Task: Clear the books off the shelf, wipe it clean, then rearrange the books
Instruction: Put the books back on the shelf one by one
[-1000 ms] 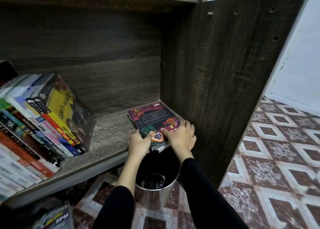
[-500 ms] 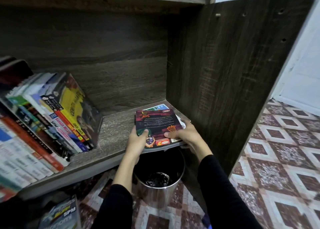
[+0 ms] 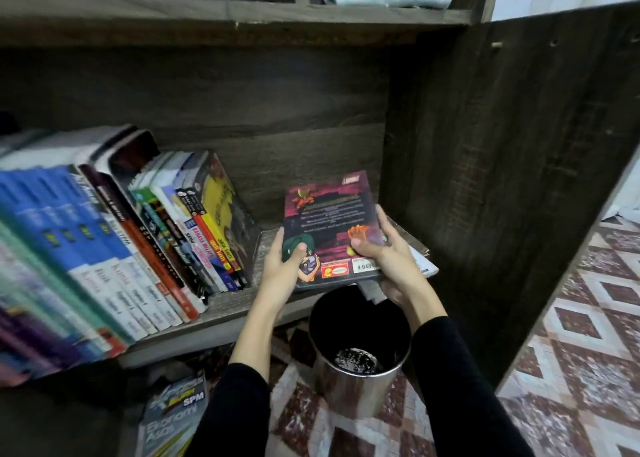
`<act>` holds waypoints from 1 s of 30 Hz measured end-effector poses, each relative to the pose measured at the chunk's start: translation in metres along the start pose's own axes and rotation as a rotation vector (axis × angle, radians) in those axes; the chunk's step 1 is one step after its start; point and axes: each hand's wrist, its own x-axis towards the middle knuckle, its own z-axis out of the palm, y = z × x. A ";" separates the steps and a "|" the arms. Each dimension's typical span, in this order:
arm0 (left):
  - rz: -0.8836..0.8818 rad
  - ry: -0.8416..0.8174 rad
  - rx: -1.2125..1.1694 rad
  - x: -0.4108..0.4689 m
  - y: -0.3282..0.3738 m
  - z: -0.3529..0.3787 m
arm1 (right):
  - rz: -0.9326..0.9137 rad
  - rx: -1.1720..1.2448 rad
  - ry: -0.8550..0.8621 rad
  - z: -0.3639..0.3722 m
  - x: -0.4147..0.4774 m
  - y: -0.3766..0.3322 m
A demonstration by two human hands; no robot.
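Dark wood shelf [image 3: 235,304] over a patterned tile floor [image 3: 571,352], with a metal bin [image 3: 360,359] parked right under the edge. Both hands had the comic book [image 3: 329,214]. The left hand [image 3: 284,266] had its grip pinching the near-left corner, thumb on the cover. The right hand [image 3: 391,252] had its grip round the right edge, thumb on top.

The book was at the shelf's right end, tilted up off the board, with thinner books [image 3: 424,266] poking out underneath. Imo the trick here was to keep both thumbs clamped so nothing thin slid into the bin, then pull straight back, clear of the leaning row of books [image 3: 138,248].

Compared with half a second before, the book had gone from nearly flat to tilted up, and the right hand sat higher along its side.
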 end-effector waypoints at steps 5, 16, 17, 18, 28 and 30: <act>0.204 0.153 0.308 -0.003 0.030 -0.034 | -0.462 -0.273 0.013 0.053 0.001 -0.001; 0.631 0.318 0.795 -0.012 0.117 -0.105 | -0.968 -0.854 0.020 0.137 0.000 0.077; 0.599 0.312 0.861 -0.008 0.120 -0.110 | -0.939 -0.887 0.005 0.138 0.002 0.082; 0.568 0.306 0.913 -0.004 0.121 -0.115 | -0.913 -0.908 -0.010 0.140 0.004 0.087; 0.541 0.301 1.299 0.005 0.089 -0.116 | -0.502 -0.870 -0.195 0.145 0.033 0.109; 0.550 0.315 1.334 0.007 0.088 -0.118 | -0.429 -0.835 -0.218 0.146 0.038 0.112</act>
